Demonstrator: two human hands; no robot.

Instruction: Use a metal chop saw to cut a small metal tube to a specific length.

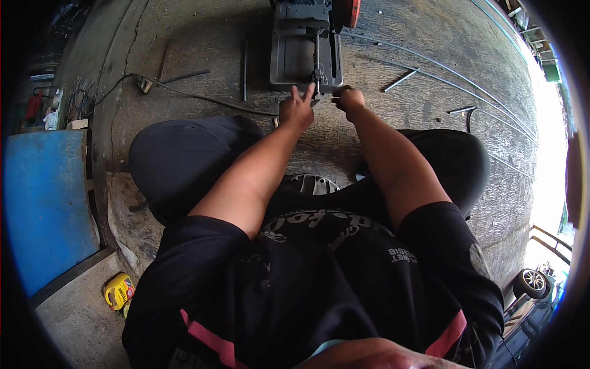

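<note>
metal rod just beyond left fingers

Bright daylight from the right lights a worn, stained floor.

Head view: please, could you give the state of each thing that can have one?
Left hand, two fingers extended
Right hand, curled; grip hidden
Machine, standing on the floor; running or not, cannot tell
Dark bar, lying on the floor
Short tube, lying on the floor
Blue panel, scuffed
Yellow jug, open or shut, cannot tell
</note>
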